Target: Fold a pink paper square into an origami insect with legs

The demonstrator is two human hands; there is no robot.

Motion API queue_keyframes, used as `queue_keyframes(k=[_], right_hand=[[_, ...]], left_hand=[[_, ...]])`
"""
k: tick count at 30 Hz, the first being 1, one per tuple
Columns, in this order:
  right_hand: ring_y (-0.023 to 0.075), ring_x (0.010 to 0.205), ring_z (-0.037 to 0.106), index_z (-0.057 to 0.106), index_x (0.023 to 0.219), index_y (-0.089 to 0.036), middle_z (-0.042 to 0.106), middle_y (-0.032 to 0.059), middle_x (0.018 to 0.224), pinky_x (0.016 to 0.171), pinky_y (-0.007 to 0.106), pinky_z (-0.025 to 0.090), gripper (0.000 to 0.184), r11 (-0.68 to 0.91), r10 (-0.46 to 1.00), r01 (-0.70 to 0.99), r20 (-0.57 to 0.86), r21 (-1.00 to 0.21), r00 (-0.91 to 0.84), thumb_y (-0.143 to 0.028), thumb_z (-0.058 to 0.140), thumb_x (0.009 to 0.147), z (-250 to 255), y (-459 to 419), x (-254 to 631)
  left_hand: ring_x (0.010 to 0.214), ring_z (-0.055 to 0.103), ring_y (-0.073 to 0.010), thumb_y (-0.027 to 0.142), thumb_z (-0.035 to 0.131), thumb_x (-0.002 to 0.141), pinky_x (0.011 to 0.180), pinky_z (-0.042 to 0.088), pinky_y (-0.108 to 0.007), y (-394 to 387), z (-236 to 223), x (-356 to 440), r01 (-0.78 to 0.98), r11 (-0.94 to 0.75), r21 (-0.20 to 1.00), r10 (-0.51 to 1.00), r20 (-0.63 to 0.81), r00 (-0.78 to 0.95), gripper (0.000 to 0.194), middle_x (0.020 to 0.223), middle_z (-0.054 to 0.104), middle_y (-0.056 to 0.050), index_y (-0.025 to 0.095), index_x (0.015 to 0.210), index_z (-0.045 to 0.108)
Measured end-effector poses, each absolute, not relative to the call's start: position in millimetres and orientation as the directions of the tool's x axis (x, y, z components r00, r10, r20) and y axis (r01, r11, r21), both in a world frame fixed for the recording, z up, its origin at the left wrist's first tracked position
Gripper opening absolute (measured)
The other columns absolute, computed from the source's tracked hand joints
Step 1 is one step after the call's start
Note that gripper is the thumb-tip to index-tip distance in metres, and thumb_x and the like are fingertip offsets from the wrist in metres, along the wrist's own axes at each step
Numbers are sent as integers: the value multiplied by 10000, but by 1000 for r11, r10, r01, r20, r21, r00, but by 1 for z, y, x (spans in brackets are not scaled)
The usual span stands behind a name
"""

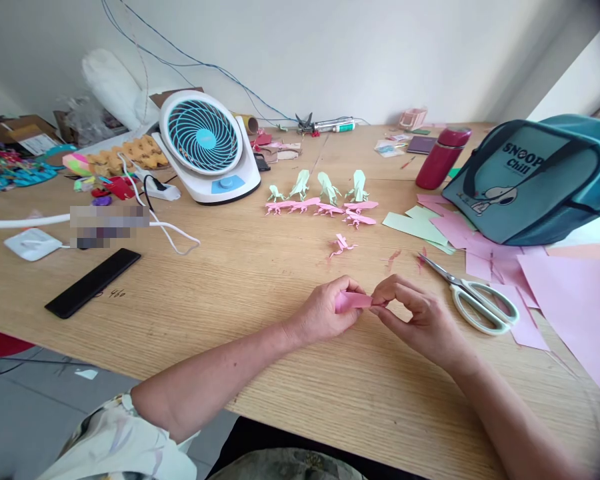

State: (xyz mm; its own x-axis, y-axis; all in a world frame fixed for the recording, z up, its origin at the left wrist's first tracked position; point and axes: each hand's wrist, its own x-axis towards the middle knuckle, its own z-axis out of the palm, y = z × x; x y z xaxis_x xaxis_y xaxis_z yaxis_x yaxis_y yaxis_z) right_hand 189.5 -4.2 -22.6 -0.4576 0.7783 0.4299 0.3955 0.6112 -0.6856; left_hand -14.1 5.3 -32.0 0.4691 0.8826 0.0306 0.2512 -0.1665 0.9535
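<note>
Lying near the front edge of the tabletop point(205, 287), at left, is a black bar point(93, 283); the fan point(205, 139) stands farther back. Green figures point(359, 186) form a row behind pink figures point(329, 209). Inward of the front edge, the left hand point(329, 311) curls around one end of the pink paper point(353, 302), and the right hand point(416, 313) pinches the other between thumb and fingers. At right, scissors point(454, 280) rest partly over pink sheets point(573, 310), in front of the bag point(535, 180).

Wooden table point(220, 280); on it: fan point(203, 143); scissors point(473, 297); bottle point(443, 159); papers point(575, 300).
</note>
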Motion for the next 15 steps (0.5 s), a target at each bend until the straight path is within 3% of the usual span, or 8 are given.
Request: queue_keyframes(k=[3,7,10,15], right_hand=[[166,800,617,623,905,-215,631,46,892,719,305,503,70,578,804,410,404,-706,-437,-174,573,932,-22,-4,190],[164,809,628,623,949,-213,648,40,902,741,297,516,65,482,859,395,333,-782,-390,-248,569,948,-25,-3,189],[158,747,622,631,969,-207,658,29,843,674,278,517,154,372,906,381,242,-846,-346,-350,578,952,-27,-3,187],[137,617,559,644,805,-200,620,6,693,560,256,452,188,379,916,487,246,-787,-317,-326,584,932,-27,-3,186]], left_hand=[[845,641,-149,114,622,811,758,482,-244,5,-29,-14,326,-357,876,872,187,453,168,924,678,-30,168,968,598],[865,642,-156,71,571,819,789,475,-253,4,-30,-14,366,-456,811,853,282,439,199,940,679,-35,164,994,589],[926,642,-168,37,538,814,845,479,-267,2,-30,-14,398,-520,756,832,341,439,247,983,670,-46,172,1018,570],[955,631,-178,20,505,818,871,493,-278,-1,-30,-15,431,-604,670,781,389,490,276,988,636,-49,186,1036,532]])
